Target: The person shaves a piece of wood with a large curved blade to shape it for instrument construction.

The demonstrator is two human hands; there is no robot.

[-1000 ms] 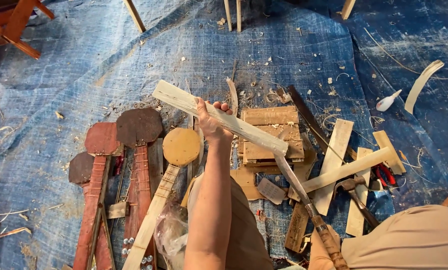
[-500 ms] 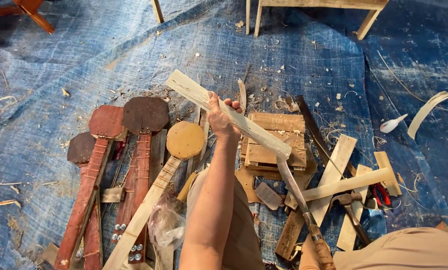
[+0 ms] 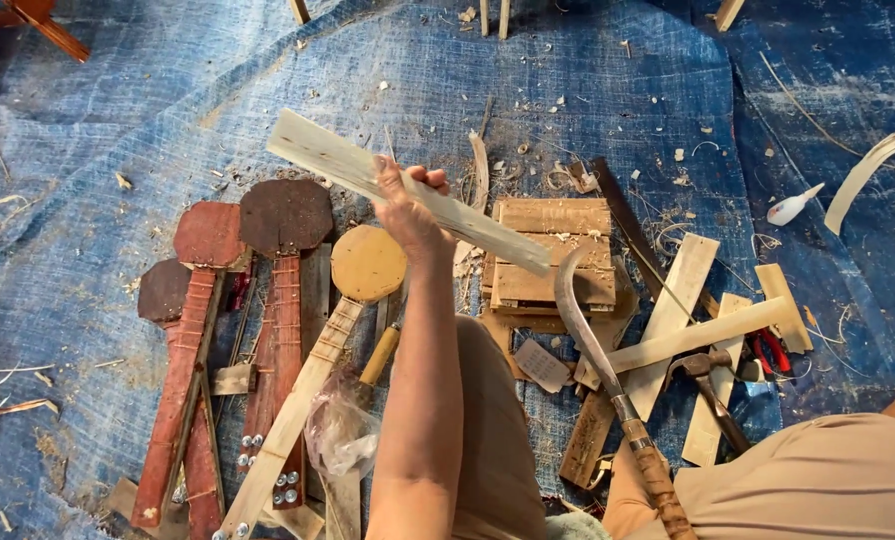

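My left hand (image 3: 407, 205) is shut around a long pale wooden slat (image 3: 487, 230), holding it slantwise above the floor, its high end to the left. A curved knife blade (image 3: 587, 330) rests its tip against the slat's lower right end. The knife's wrapped handle (image 3: 657, 480) runs off the bottom edge. My right hand is out of sight. Under the slat lies a small block of nailed boards (image 3: 552, 250).
A blue tarp (image 3: 117, 120) strewn with shavings covers the floor. Left of my arm lie two red-brown paddle-shaped necks (image 3: 285, 215) and a pale one (image 3: 367, 262). To the right are loose slats (image 3: 672, 300), a hammer (image 3: 712, 385), red-handled pliers (image 3: 767, 350) and a white spoon (image 3: 792, 207).
The view has shifted slightly between frames. My left hand keeps its hold on the slat, and the knife blade stays at the slat's lower end.
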